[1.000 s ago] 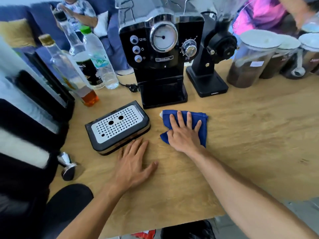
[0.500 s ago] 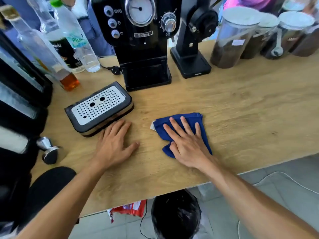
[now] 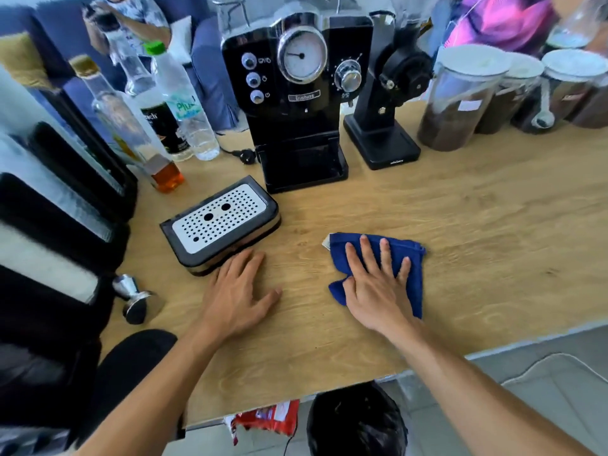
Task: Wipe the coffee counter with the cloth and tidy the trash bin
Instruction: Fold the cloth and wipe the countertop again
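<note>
Right grip (image 3: 378, 284) flat, released, pressing blue cloth (image 3: 415, 284) at centre-right of table (image 3: 493, 225). Left grip (image 3: 237, 291) released, flat beside drip tray (image 3: 220, 222). Upper right: jars (image 3: 457, 103) holding apparently ground coffee.

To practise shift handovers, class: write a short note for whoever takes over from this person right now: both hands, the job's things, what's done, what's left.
Right hand: flat, fingers spread, pressing the blue cloth on the counter.
Left hand: flat on the counter beside the drip tray, holding nothing.
Done: wiping under way; how much is covered cannot be told.
Left: finish the counter, then tidy the bin, probably the dark round thing below the counter's edge, with a red wrapper beside it.
</note>
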Tool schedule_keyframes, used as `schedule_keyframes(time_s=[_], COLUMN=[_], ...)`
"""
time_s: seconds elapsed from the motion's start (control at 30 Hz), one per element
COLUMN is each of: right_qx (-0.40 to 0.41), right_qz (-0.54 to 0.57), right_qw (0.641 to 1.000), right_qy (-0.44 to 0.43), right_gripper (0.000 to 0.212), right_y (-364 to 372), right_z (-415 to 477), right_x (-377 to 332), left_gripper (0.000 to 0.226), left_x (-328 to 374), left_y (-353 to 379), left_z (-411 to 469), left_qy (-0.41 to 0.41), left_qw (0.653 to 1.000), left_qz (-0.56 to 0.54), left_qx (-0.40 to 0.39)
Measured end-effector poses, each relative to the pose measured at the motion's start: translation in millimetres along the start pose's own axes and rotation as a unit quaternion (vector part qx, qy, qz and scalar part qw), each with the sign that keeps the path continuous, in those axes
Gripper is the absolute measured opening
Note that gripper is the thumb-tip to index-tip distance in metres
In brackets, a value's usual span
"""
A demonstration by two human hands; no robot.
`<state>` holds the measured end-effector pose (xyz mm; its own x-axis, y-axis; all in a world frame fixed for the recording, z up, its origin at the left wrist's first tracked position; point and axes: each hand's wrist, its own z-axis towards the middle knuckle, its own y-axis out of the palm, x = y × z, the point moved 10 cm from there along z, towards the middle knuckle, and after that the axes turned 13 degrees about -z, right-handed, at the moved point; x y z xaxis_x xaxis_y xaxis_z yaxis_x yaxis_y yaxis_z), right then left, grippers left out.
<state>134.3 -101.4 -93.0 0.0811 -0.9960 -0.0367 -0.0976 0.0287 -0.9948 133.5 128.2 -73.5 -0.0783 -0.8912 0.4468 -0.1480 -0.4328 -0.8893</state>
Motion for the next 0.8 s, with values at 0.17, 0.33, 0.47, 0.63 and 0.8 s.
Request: schedule_keyframes(time_s=[0.17, 0.33, 0.47, 0.63, 0.8], right_qx=[0.001, -0.004, 0.020, 0.004, 0.005], right_qz=[-0.003, -0.008, -0.002, -0.004, -0.005], right_qw=[0.999, 0.992, 0.983, 0.984, 0.989], right_qy=[-0.042, -0.128, -0.184, -0.177, -0.146], right_gripper=[0.059, 0.056, 0.056, 0.062, 0.064], right_y=[-8.7, -14.8, -15.7, -5.6, 1.0], right_z=[74.3, 85.1, 38.3, -31.4, -81.3], right_x=[-62.5, -84.6, -69.1, -22.9, 15.5], left_gripper=[0.083, 0.083, 0.088, 0.094, 0.094], left_x=[-6.8, -11.5, -11.4, -10.2, -9.1], left_y=[-4.1, -9.2, -15.2, -11.1, -4.8], left_z=[-3.8, -5.1, -6.1, -10.3, -16.7], left_qy=[-0.011, -0.014, -0.016, -0.010, -0.014], left_qw=[1.000, 1.000, 1.000, 0.999, 1.000], left_qz=[-0.008, -0.002, -0.008, -0.023, -0.019], left_qx=[0.015, 0.017, 0.025, 0.025, 0.014])
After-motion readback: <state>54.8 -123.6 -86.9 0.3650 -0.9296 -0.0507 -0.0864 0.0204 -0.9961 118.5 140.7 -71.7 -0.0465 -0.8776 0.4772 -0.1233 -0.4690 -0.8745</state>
